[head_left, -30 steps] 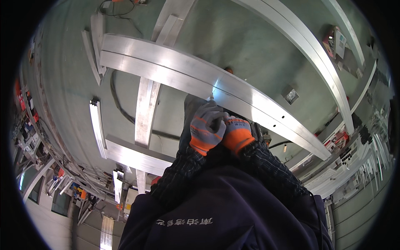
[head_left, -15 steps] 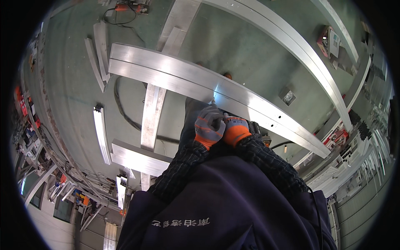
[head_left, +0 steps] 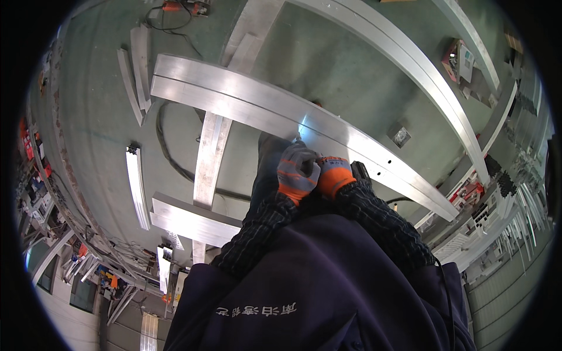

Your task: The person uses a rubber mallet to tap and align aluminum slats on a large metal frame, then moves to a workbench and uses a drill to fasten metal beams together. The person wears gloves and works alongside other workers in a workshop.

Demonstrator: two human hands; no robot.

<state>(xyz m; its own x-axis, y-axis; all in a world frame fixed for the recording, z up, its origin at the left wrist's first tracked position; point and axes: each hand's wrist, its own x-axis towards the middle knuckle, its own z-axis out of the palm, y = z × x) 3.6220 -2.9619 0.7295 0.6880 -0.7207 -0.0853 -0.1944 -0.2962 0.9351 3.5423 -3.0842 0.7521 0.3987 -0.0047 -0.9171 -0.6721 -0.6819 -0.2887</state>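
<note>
My left hand (head_left: 298, 171), in a grey and orange glove, is closed with its fingers curled. Just past its knuckles shows a narrow metal-tipped tool (head_left: 298, 139), its body hidden under the glove. A small bluish-white light falls in front of the tip on a long silver metal beam (head_left: 234, 96), which runs crosswise before me. Against the left hand's thumb side sits my gloved right hand (head_left: 335, 174), also closed; what it holds is hidden. A black object (head_left: 360, 171) shows beside the right hand, and I cannot tell whether it is held.
The beam rests across another metal bar (head_left: 211, 158). A shorter silver profile (head_left: 193, 219) lies at near left. Beyond is a second long beam (head_left: 410, 55). Two loose strips (head_left: 139, 67) and a corded orange tool (head_left: 171, 6) lie at far left. An open box (head_left: 458, 60) is at far right.
The view has shifted a little, so the beam and floor items sit slightly further left. Both hands stay close together near the tool tip, with the left fingers slightly differently curled.
</note>
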